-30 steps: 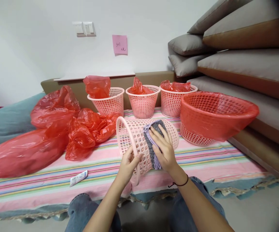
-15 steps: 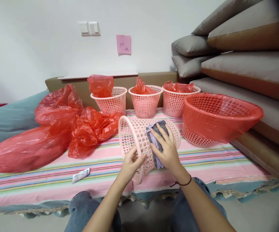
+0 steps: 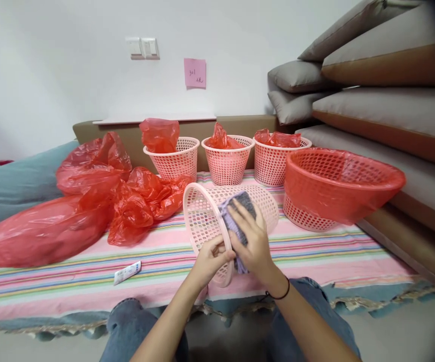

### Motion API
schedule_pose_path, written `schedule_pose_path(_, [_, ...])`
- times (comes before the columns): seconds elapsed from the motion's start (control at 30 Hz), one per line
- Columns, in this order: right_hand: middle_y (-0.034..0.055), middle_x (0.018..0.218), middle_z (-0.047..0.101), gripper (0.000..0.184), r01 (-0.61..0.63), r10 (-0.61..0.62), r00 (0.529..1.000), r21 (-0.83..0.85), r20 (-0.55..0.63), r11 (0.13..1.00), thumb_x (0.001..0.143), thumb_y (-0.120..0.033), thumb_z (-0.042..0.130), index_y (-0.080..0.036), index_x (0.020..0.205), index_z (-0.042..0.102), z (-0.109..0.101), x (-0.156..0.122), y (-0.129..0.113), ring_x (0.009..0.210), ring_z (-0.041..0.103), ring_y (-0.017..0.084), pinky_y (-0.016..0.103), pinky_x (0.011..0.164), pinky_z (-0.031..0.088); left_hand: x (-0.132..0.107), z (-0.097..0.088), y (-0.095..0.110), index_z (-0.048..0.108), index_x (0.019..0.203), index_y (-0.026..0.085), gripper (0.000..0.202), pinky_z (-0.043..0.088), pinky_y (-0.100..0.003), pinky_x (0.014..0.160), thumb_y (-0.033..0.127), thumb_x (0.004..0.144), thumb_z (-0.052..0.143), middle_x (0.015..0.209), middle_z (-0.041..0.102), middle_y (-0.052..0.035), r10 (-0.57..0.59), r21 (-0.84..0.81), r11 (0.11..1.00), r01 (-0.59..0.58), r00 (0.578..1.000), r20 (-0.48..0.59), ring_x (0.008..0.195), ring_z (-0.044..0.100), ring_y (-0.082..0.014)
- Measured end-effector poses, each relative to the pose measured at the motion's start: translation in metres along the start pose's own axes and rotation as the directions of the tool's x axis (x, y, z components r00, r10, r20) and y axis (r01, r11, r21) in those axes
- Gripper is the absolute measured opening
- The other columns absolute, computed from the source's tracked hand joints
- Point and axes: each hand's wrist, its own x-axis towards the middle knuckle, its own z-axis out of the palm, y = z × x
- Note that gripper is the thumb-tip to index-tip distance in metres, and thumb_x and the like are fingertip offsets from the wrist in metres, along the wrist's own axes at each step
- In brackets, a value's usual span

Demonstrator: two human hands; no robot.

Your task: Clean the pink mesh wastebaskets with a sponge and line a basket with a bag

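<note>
A pink plastic mesh basket [image 3: 260, 201] lies on its side in front of me, its mouth turned left and toward me. My left hand [image 3: 212, 259] pinches the rim at the lower near side, thumb outside. Against the basket's outer wall, close to the rim, my right hand [image 3: 251, 239] presses a grey and lilac cloth [image 3: 242, 197]. The fingers lie over the cloth, and part of it hangs below the palm. A dark band circles my right wrist.
Three pink baskets [image 3: 228, 168] with red bags stand along the back. At right is a basket lined with a red bag [image 3: 315, 188], beside stacked cushions [image 3: 383, 108]. Crumpled red plastic bags [image 3: 47, 226] lie left. A small white packet [image 3: 127, 273] rests on the striped cloth [image 3: 157, 291].
My right hand has slid the cloth left along the basket wall toward the rim. The basket has turned slightly, and my left hand on the rim has shifted a little right.
</note>
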Motion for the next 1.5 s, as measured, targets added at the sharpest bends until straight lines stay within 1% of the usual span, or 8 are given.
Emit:
schedule_pose_path(0.1, [0.0007,0.15,0.046,0.046,0.009,-0.009,1.0,0.038,0.02,0.999,0.094,-0.03,0.043,-0.026,0.139,0.051,0.003,0.005,-0.008,0.144,0.032,0.025,0.053,0.12,0.021,-0.001,-0.001,0.002,0.071,0.091,0.013,0.044,0.051,-0.029,0.071,0.049,0.067,0.08,0.082,0.07,-0.0055,-0.018,0.011,1.0,0.019,1.0,-0.015,0.076,0.063,-0.0189])
schedule_pose_path(0.37, [0.0122,0.138,0.058,0.045,-0.345,0.336,0.909,0.007,-0.246,0.939,0.092,-0.034,0.043,-0.02,0.131,0.059,-0.003,0.011,0.099,0.131,0.049,0.026,0.057,0.112,0.03,-0.012,-0.003,0.01,0.067,0.088,0.013,0.036,0.042,-0.021,0.055,0.036,0.064,0.082,0.065,0.06,0.0008,-0.143,0.177,0.976,0.128,0.987,0.072,0.058,0.053,-0.0107])
schedule_pose_path(0.63, [-0.0018,0.15,0.045,0.049,-0.003,0.003,1.0,0.012,0.017,1.0,0.091,-0.029,0.047,-0.029,0.139,0.052,0.005,0.008,-0.001,0.145,0.028,0.026,0.053,0.12,0.021,-0.004,-0.003,0.012,0.063,0.081,0.014,0.039,0.046,-0.021,0.056,0.035,0.057,0.086,0.066,0.061,0.0006,-0.164,0.107,0.981,0.16,0.986,0.028,0.059,0.056,-0.0104])
schedule_pose_path(0.77, [0.0029,0.147,0.05,0.047,-0.125,0.126,0.989,0.01,-0.074,0.992,0.091,-0.03,0.046,-0.025,0.137,0.054,0.004,0.012,0.035,0.139,0.038,0.025,0.054,0.117,0.025,-0.007,-0.005,0.016,0.058,0.078,0.015,0.032,0.039,-0.018,0.049,0.028,0.061,0.082,0.062,0.057,0.0029,-0.187,0.186,0.967,0.174,0.981,0.059,0.051,0.049,-0.0067])
schedule_pose_path(0.93, [0.0099,0.138,0.058,0.044,-0.382,0.37,0.888,0.01,-0.274,0.924,0.091,-0.033,0.044,-0.022,0.13,0.061,-0.003,0.01,0.101,0.13,0.05,0.026,0.057,0.113,0.03,-0.014,-0.007,0.014,0.054,0.084,0.017,0.028,0.042,-0.02,0.052,0.017,0.064,0.074,0.064,0.058,0.0042,-0.25,0.224,0.953,0.203,0.946,0.207,0.052,0.052,-0.0073])
schedule_pose_path(1.27, [-0.0016,0.151,0.045,0.047,0.022,-0.023,1.0,0.068,0.007,0.997,0.091,-0.028,0.045,-0.028,0.138,0.054,-0.005,0.0,-0.014,0.143,0.03,0.027,0.054,0.121,0.021,-0.01,0.008,0.0,0.054,0.091,0.017,0.037,0.049,-0.022,0.059,0.013,0.058,0.071,0.07,0.061,0.0046,-0.232,0.226,0.955,0.191,0.958,0.167,0.061,0.057,-0.0102])
schedule_pose_path(1.4, [-0.0001,0.148,0.048,0.046,0.004,-0.007,1.0,0.097,0.026,0.995,0.092,-0.031,0.046,-0.027,0.137,0.055,-0.005,0.004,0.015,0.141,0.034,0.025,0.053,0.121,0.019,-0.012,0.008,0.004,0.054,0.087,0.016,0.032,0.049,-0.022,0.063,0.015,0.059,0.071,0.071,0.058,0.0046,-0.245,0.283,0.939,0.196,0.958,0.147,0.064,0.054,-0.01])
schedule_pose_path(1.5, [0.0026,0.145,0.052,0.044,-0.199,0.205,0.975,0.066,-0.09,0.978,0.092,-0.034,0.045,-0.027,0.134,0.057,-0.002,0.008,0.066,0.138,0.04,0.024,0.054,0.118,0.022,-0.015,0.003,0.006,0.057,0.09,0.016,0.032,0.047,-0.022,0.064,0.016,0.062,0.071,0.074,0.055,0.0038,-0.233,0.365,0.916,0.164,0.96,0.154,0.067,0.053,-0.0107])
